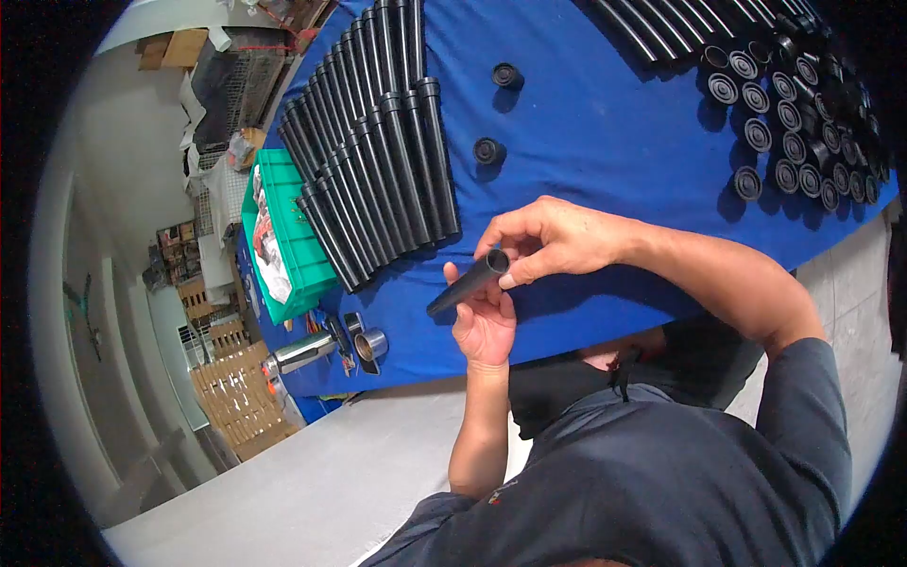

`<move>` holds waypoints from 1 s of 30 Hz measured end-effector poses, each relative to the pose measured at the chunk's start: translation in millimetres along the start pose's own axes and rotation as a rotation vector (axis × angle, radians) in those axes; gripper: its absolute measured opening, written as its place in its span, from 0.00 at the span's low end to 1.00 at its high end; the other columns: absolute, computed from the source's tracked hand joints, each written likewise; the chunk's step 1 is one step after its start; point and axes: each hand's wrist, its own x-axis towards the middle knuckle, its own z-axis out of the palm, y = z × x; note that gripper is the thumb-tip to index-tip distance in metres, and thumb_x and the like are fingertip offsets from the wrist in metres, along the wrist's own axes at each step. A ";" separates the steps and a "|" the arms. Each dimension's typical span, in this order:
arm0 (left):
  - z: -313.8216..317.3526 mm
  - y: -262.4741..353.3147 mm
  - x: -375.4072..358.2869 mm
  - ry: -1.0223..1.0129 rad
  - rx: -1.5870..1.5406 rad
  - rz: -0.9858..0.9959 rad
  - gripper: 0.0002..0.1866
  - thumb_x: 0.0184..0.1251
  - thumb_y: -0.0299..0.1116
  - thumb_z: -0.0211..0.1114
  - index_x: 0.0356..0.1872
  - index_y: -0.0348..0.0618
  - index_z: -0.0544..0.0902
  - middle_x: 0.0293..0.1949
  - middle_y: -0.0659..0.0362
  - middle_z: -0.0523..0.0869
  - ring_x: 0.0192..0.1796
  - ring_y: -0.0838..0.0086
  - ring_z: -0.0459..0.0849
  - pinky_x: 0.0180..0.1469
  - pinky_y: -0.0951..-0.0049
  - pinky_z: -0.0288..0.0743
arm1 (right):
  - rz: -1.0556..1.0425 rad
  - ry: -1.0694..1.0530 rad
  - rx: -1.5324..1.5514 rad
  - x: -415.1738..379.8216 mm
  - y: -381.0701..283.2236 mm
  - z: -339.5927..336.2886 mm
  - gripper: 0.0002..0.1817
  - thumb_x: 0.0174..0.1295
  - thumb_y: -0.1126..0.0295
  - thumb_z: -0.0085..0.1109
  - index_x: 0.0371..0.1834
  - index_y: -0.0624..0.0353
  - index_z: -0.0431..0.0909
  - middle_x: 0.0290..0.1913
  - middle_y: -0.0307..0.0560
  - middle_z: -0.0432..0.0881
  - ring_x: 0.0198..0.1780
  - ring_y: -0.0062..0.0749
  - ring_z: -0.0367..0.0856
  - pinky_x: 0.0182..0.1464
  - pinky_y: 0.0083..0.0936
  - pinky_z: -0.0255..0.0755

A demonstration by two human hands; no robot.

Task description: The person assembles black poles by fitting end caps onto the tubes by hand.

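Near the middle of the frame, a black tube (469,283) is held just over the surface (605,161), which has a blue cloth on it. The tube lies on a slant. Its round, open end points to the upper right and tips up, so I can see the dark hole. The other end points to the lower left and sticks out past the fingers.

The left hand (487,331) comes from the bottom of the frame with its palm up. Its grip is half open and loose, under the tube, with the thumb on the near side. The right hand (565,241) comes from the right, with its back up. Its grip is narrow, with the finger and thumb close to the open end. So the right hand is nearer to the hole, and the left hand is nearer to the far end. I cannot tell how hard each one holds.

Above the hands, two small black caps (506,76) (487,151) sit apart from each other. Long black tubes (373,161) lie side by side in the upper left, beside a green bin (307,269). Lots of round black parts (787,116) sit in a bunch at the upper right. A shiny cup (374,344) is at the lower left.
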 end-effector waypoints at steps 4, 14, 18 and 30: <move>-20.8 3.5 -3.2 -0.037 0.034 0.007 0.27 0.70 0.30 0.69 0.69 0.65 0.78 0.71 0.52 0.77 0.74 0.57 0.73 0.69 0.45 0.76 | -0.064 0.074 0.025 2.3 13.2 1.8 0.15 0.63 0.67 0.72 0.50 0.60 0.84 0.32 0.37 0.83 0.35 0.19 0.79 0.39 0.23 0.74; -11.6 -3.6 -0.6 0.010 0.220 0.041 0.28 0.66 0.38 0.74 0.67 0.69 0.80 0.69 0.55 0.79 0.74 0.59 0.74 0.71 0.41 0.72 | -0.027 0.082 -0.331 1.7 14.0 1.2 0.15 0.61 0.64 0.74 0.44 0.62 0.84 0.27 0.40 0.83 0.31 0.23 0.82 0.34 0.26 0.74; 3.5 -10.4 3.5 0.076 0.308 0.073 0.29 0.62 0.40 0.76 0.67 0.68 0.80 0.66 0.61 0.83 0.70 0.65 0.78 0.70 0.43 0.73 | -0.108 0.110 -0.164 1.0 11.9 8.1 0.18 0.61 0.65 0.74 0.50 0.61 0.83 0.32 0.42 0.85 0.33 0.26 0.83 0.37 0.29 0.76; -11.0 -2.0 0.0 0.039 0.125 0.037 0.29 0.62 0.30 0.76 0.65 0.61 0.81 0.66 0.56 0.83 0.71 0.63 0.78 0.73 0.51 0.73 | -0.056 0.108 -0.255 0.6 8.4 6.5 0.20 0.57 0.64 0.77 0.49 0.61 0.83 0.31 0.40 0.85 0.33 0.24 0.82 0.37 0.26 0.75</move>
